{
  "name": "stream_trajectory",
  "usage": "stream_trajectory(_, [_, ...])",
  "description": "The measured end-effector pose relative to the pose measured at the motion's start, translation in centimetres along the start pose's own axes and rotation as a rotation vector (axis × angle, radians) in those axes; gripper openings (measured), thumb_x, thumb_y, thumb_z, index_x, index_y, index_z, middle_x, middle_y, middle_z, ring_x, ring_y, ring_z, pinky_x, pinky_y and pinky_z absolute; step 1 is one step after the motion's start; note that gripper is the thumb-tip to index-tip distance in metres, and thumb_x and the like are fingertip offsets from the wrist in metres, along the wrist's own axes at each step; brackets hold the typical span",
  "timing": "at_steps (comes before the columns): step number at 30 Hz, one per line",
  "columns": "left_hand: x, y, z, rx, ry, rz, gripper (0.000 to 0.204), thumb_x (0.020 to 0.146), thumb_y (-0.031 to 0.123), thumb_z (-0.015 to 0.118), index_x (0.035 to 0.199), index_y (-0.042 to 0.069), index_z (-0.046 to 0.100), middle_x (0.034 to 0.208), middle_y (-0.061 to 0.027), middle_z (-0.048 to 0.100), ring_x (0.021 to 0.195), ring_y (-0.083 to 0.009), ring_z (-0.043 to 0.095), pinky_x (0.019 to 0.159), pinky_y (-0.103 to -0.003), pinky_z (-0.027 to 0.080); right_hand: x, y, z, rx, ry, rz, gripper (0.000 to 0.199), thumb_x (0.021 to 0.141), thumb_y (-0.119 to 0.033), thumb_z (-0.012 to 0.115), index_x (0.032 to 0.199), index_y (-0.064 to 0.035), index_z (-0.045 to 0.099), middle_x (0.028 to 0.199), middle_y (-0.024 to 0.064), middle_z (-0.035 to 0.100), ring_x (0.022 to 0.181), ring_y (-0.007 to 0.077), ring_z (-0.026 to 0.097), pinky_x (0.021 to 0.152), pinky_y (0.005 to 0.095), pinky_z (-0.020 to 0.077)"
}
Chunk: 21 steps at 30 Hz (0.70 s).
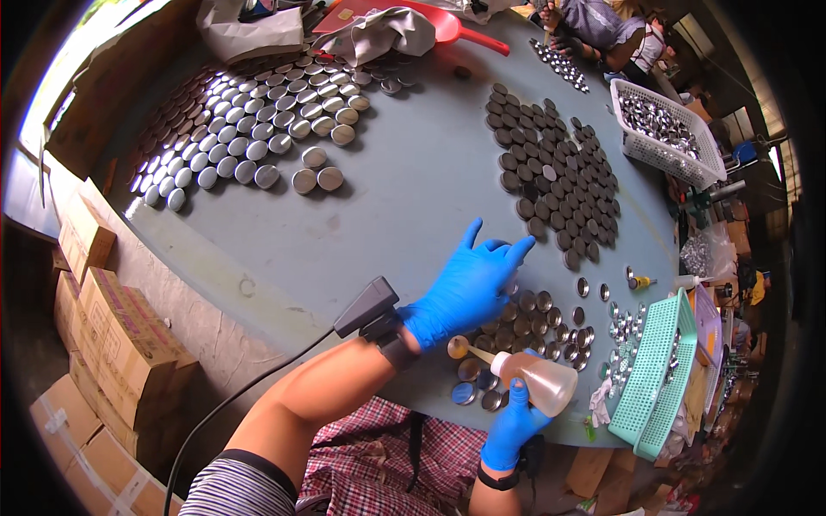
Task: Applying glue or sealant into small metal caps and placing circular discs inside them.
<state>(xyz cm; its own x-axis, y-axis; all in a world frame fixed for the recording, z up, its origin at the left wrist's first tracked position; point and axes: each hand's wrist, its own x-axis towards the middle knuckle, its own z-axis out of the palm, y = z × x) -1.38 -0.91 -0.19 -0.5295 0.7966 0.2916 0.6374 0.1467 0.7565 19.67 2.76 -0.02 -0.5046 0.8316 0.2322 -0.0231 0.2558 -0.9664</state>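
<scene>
My left hand (pixel 465 288), in a blue glove, is stretched out palm down over the table. Its fingers are apart and nothing shows in them. A squeeze bottle (pixel 553 383) with amber liquid lies tilted in my gloved right hand (pixel 514 426), its thumb pressed along the side. The bottle's thin nozzle points left, its tip at a small round metal cap (pixel 457 347). Several open metal caps (pixel 527 320) sit beneath and beside the bottle, partly hidden by my left hand. Beyond my left fingers spread many dark round discs (pixel 559 172).
Shiny silver discs (pixel 245 146) cover the far left of the table (pixel 387 198). A red dustpan (pixel 447 27) lies at the far edge. On the right stand a green basket (pixel 658 370) and a white basket (pixel 667 129). Another person's hand (pixel 564 43) works at far right. Cardboard boxes (pixel 129 344) are stacked left.
</scene>
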Motion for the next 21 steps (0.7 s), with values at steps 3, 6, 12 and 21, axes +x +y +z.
stream_trajectory(3, [0.1,0.2,-0.2,-0.001,-0.004,-0.004,0.078,0.075,0.000,0.061,0.148,0.007,0.034,0.105,-0.0087,0.067,0.121,-0.0274,0.056,0.119,-0.059,0.015,0.3,0.1,0.2,-0.011,0.017,0.023,0.059,0.084,-0.021,0.079,0.127,0.0062,0.048,0.121,0.0178,0.061,0.111,0.0277,0.059,0.099,0.0411,0.0473])
stream_trajectory(6, [0.0,0.1,-0.1,-0.003,0.000,-0.003,0.078,0.075,0.000,0.060,0.148,0.006,0.034,0.099,-0.0090,0.067,0.119,-0.0276,0.057,0.119,-0.060,0.015,0.3,-0.1,-0.3,-0.028,0.033,0.035,0.057,0.085,-0.018,0.077,0.127,0.0063,0.048,0.121,0.0176,0.060,0.111,0.0277,0.059,0.098,0.0413,0.0480])
stream_trajectory(12, [0.0,-0.1,0.0,-0.006,0.024,0.014,0.078,0.075,0.000,0.060,0.148,0.007,0.034,0.100,-0.0093,0.067,0.118,-0.0282,0.057,0.118,-0.060,0.015,-0.7,-0.4,-1.6,-0.151,-0.007,0.001,0.056,0.084,-0.017,0.078,0.126,0.0069,0.049,0.118,0.0171,0.062,0.108,0.0280,0.060,0.096,0.0409,0.0486])
stream_trajectory(21, [0.0,0.0,0.2,-0.001,0.026,0.015,0.077,0.075,0.001,0.060,0.148,0.007,0.035,0.103,-0.0099,0.067,0.117,-0.0282,0.058,0.118,-0.060,0.015,0.0,-0.1,0.4,-0.096,-0.015,-0.016,0.053,0.085,-0.015,0.077,0.124,0.0076,0.050,0.117,0.0172,0.062,0.106,0.0277,0.061,0.096,0.0402,0.0488])
